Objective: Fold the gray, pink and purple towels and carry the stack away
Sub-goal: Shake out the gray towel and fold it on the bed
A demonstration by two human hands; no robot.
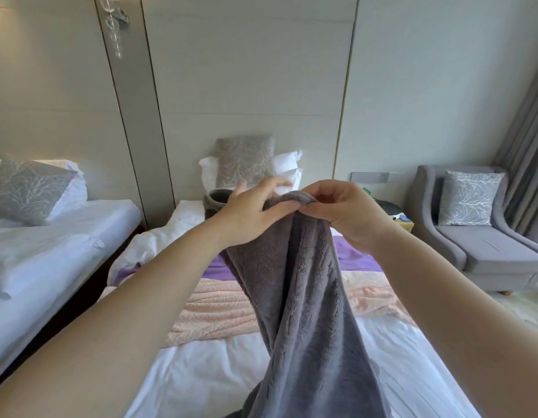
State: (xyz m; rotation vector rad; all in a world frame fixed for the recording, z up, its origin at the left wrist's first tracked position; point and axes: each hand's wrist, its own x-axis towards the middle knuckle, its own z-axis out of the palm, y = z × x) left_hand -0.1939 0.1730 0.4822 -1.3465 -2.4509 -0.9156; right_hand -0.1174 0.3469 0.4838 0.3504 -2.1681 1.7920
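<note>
The gray towel (301, 297) hangs in front of me, held up by its top edge over the bed (201, 372). My left hand (249, 212) pinches that edge with thumb and forefinger, its other fingers spread. My right hand (343, 212) pinches the same edge right beside it. The towel drapes down twisted toward the bottom of the view. Beneath it the pink towel (213, 309) lies flat across the white sheet. The purple towel (355, 254) lies spread just beyond the pink one, partly hidden by the gray towel.
A second bed (50, 236) with a patterned cushion stands at the left. Pillows and a gray cushion (246, 164) lean at the headboard. A bedside table (403, 221) and a gray armchair (478, 236) stand at the right, beside curtains.
</note>
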